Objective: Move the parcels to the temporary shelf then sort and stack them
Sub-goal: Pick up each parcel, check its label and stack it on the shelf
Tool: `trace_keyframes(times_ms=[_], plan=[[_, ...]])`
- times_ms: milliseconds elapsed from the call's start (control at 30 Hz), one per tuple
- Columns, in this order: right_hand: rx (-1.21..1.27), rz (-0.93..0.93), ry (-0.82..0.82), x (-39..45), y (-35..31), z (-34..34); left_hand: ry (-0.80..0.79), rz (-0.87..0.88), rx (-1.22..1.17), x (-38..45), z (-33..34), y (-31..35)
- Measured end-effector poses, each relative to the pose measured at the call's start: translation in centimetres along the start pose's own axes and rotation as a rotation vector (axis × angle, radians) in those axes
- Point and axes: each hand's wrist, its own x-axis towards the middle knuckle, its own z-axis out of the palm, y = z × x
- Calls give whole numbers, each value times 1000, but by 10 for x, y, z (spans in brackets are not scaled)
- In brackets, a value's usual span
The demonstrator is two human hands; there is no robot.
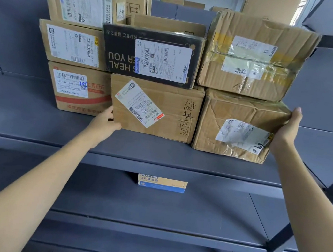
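Between the two, the left hand [106, 120] presses the handwritten box [155, 108] while the right hand [289, 125], fingers spread, braces the crumpled parcel [240, 127] (both touching side by side).

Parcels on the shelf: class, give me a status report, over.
Left hand on middle box corner. Right hand on crumpled box side. Black box stacked on middle box.

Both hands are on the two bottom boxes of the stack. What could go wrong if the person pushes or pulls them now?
1. The black box and the taped box rest on the two bottom boxes; moving those may topple them.
2. The crumpled bottom box, held by the right hand, overhangs the shelf edge and might slip off.
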Motion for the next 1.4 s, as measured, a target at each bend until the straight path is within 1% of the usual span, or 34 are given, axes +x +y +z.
trace_keyframes(times_ms=[133,233,300,367,467,533,600,700,833,933,1000,1067,1133,1200,1233,1300,1400], plan=[[-12,-6,15,-5,0,3,-12,-3,23,2,0,0],[-60,7,-30,-7,-5,1,-40,3,97,2,-6,0],[-88,-1,-56,-8,-7,-5,-20,15,116,2,-9,2],[-94,-34,-55,-7,-8,-12,62,7,102,3,-15,0],[-87,-97,-6,-5,-7,-20,266,-8,73,6,-40,-13],[-84,-170,61,-5,-8,-21,399,-25,94,8,-64,-28],[-164,-246,103,-11,-5,-20,488,-52,119,13,-86,-45],[-368,-396,115,-29,6,-13,536,-119,141,25,-108,-64],[-618,-669,231,-59,15,17,496,-102,80,45,-122,-74],[-837,-767,376,-71,15,46,417,-92,-2,67,-137,-82],[-908,-821,404,-83,15,67,331,-74,-60,80,-148,-86],[-934,-946,328,-94,19,91,244,-59,-117,91,-156,-87],[-948,-1034,185,-106,26,117,148,-31,-163,97,-161,-88],[-954,-996,46,-115,35,138,94,6,-158,99,-163,-90],[-950,-952,7,-119,39,146,85,25,-149,101,-163,-93],[-972,-899,1,-121,42,156,83,55,-136,99,-159,-92],[-1099,-891,13,-122,43,160,95,95,-120,94,-153,-88]])
